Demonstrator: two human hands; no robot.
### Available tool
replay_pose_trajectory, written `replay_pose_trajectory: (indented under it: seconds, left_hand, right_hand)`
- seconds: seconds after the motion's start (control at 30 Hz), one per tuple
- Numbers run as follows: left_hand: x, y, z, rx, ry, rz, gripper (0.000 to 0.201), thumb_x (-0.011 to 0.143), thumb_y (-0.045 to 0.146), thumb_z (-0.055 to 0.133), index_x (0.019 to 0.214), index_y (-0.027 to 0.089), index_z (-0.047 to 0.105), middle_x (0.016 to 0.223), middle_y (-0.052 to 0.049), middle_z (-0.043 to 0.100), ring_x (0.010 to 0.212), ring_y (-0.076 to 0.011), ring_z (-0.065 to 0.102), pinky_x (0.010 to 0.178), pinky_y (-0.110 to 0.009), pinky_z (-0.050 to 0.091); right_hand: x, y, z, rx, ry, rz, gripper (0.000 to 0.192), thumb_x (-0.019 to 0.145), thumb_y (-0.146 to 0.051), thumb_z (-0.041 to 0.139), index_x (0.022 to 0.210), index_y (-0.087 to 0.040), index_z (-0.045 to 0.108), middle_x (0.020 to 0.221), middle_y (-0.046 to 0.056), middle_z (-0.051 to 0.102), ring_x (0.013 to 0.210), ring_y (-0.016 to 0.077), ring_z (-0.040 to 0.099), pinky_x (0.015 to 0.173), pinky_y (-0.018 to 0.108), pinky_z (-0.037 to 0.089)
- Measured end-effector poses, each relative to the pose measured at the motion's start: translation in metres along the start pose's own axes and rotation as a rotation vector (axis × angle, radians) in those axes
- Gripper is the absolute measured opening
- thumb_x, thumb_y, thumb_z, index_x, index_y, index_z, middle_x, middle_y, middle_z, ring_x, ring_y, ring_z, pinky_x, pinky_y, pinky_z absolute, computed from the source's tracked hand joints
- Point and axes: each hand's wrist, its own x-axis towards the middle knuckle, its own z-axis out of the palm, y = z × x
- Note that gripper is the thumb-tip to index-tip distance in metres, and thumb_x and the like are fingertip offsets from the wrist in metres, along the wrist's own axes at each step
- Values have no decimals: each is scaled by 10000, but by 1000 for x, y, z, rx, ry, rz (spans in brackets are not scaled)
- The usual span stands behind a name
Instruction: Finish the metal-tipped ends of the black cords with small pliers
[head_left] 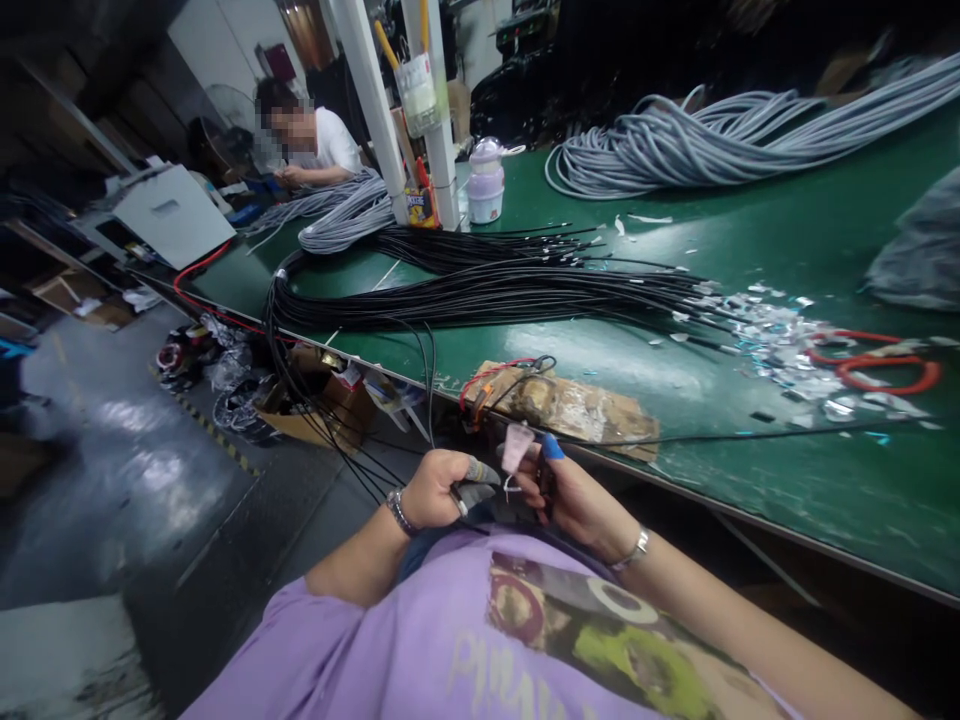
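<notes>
My left hand (444, 487), with grey coverings on its fingertips, is closed at the table's front edge. A thin black cable (466, 524) runs by its fingers and seems held in them. My right hand (568, 492) is closed just to the right, with a blue cover on the thumb. A dark thing shows in its grip, too unclear to name. At its fingertips is a pale pinkish flat piece (517, 448) with a frayed white end. Beyond the hands, a worn board (592, 408) with red and black wires lies on the table edge.
Black cable bundles (480, 295) lie along the green table (750, 490), some hanging over its edge. Foil scraps (787, 335) surround red-handled scissors (889, 372). Grey cable coils (667, 150), a lilac bottle (486, 185) and a white post stand behind. A person (330, 145) sits far left.
</notes>
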Motion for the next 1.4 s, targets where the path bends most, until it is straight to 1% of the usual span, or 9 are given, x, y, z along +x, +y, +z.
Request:
replay_pose_trajectory:
  seconds: [0.13,0.27,0.37,0.53,0.63,0.73,0.9,1.13,1.4]
  left_hand:
    - [1,9,-6,32,63,35,275,867,365,542,805,134,677,687,-80,704,620,-130,659,598,-201,508]
    - [19,18,-13,52,119,91,215,853,319,557,852,137,672,708,-73,710,621,-134,663,593,-208,515]
    - [45,23,-16,75,150,183,170,859,262,548,858,141,668,715,-67,710,630,-130,665,600,-205,511]
    - [98,18,-16,320,99,455,180,825,274,543,890,149,654,676,-55,666,647,-153,640,643,-259,505]
    - [131,10,-10,503,21,579,155,808,272,515,811,170,632,660,-41,625,621,-146,593,603,-259,469]
    - [161,3,-1,618,-44,706,137,789,238,491,699,176,574,627,-27,584,569,-131,536,539,-251,408]
    - [201,-7,13,680,-75,857,124,779,242,470,739,178,569,643,-22,592,534,-133,497,496,-266,345]
    - [226,-23,23,655,-136,876,133,730,202,491,794,175,604,678,-36,608,555,-138,493,516,-272,333]
    - [225,-29,26,535,-245,823,112,774,217,503,811,186,604,662,-29,583,558,-130,478,535,-263,338]
  right_hand:
    - [-17,-9,-7,-203,-99,-56,543,658,-715,632,697,-176,580,467,-73,344,421,69,262,354,192,196]
    - [-43,-38,-7,-619,-234,-136,500,695,-643,661,628,-156,571,575,-24,480,502,70,332,439,211,254]
    - [-59,-69,-6,-757,-155,-246,511,727,-657,614,601,-167,549,573,-22,476,530,87,367,475,229,294]
    - [-66,-118,-10,-687,73,-376,513,682,-680,637,645,-181,526,535,-51,423,462,65,280,425,230,207]
    - [-59,-138,-18,-613,110,-379,523,649,-694,650,672,-187,519,454,-82,363,421,58,240,409,224,168]
    - [-51,-152,-28,-544,151,-397,508,605,-656,701,688,-186,529,451,-80,391,417,59,270,402,215,165]
    - [-39,-172,-48,-469,211,-417,442,517,-466,816,732,-165,575,505,-73,473,439,51,327,417,207,209]
    - [-36,-183,-74,-468,223,-426,365,528,-382,810,752,-161,626,490,-67,498,422,55,347,395,215,189]
    - [-32,-174,-77,-419,280,-431,332,520,-302,824,770,-164,655,565,-53,537,451,47,337,402,209,216]
